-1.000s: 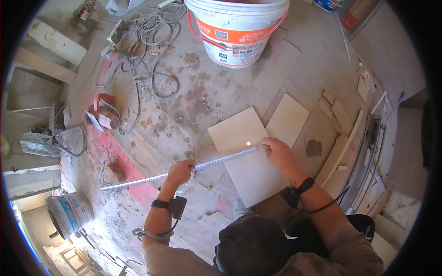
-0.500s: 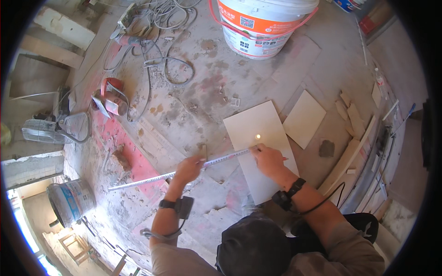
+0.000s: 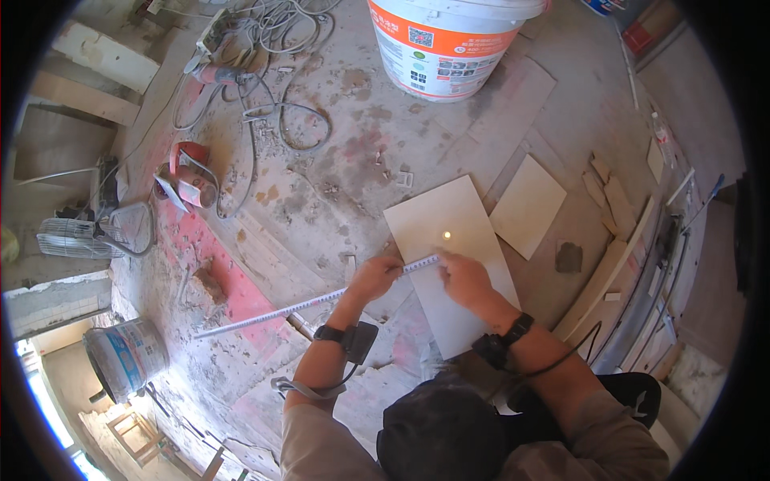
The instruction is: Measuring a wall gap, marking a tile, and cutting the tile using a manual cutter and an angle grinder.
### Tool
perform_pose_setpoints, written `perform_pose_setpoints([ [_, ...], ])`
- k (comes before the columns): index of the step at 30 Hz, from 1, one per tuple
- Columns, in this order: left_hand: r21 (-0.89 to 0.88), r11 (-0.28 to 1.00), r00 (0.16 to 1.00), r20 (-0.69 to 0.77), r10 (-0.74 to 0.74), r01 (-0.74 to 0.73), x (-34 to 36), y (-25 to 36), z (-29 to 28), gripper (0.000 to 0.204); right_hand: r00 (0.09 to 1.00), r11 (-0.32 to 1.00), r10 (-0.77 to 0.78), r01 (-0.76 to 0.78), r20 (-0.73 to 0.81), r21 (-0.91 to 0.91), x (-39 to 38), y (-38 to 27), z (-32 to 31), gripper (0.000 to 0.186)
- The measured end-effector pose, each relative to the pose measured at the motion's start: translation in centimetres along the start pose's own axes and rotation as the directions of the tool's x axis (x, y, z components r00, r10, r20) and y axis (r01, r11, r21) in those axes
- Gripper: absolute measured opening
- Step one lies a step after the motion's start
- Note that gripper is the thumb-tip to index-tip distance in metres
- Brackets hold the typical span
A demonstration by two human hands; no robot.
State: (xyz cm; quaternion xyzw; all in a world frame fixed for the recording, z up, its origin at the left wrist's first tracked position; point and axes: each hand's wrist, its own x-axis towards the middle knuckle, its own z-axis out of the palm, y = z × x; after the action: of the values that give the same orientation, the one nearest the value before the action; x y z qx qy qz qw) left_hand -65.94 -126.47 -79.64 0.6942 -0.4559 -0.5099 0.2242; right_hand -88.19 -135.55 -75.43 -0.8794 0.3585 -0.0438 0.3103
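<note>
A long, straight, pale ruler [image 3: 309, 302] with dark marks slants from the lower left up to a white tile [image 3: 473, 309] on the floor. My left hand [image 3: 374, 279] is closed around the ruler close to the tile's left edge. Over the tile, my right hand [image 3: 467, 282] is closed with its fingertips at the ruler's right end. What those fingers hold is hidden. A small bright round spot [image 3: 447, 236] shows on the tile just above them. Another pale tile [image 3: 528, 207] lies to the right.
A large white bucket [image 3: 449, 68] with an orange band stands at the far side. A red power tool [image 3: 192, 186] and a tangled grey cable [image 3: 301, 128] are at left. A tipped bucket [image 3: 132, 357] lies lower left. Broken strips [image 3: 618, 200] lie at right.
My left hand has slid right along the ruler, closer to my right hand. The ruler's right end now shows beside my right fingertips. A red tip behind the right hand is out of sight.
</note>
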Motion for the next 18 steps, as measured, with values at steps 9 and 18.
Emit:
perform_pose_setpoints([
  [9, 0.043, 0.999, 0.996, -0.091, 0.025, -0.022, -0.3, 0.2, 0.3, 0.022, 0.864, 0.846, 0.461, -0.359, -0.204, 0.394, 2.0, 1.6, -3.7, 0.042],
  [18, 0.105, 0.992, 0.997, -0.03, -0.066, 0.068, 0.3, 0.0, -0.1, 0.023, 0.946, 0.814, 0.229, -0.056, -0.231, 0.579, 0.9, 0.2, -1.8, 0.02],
])
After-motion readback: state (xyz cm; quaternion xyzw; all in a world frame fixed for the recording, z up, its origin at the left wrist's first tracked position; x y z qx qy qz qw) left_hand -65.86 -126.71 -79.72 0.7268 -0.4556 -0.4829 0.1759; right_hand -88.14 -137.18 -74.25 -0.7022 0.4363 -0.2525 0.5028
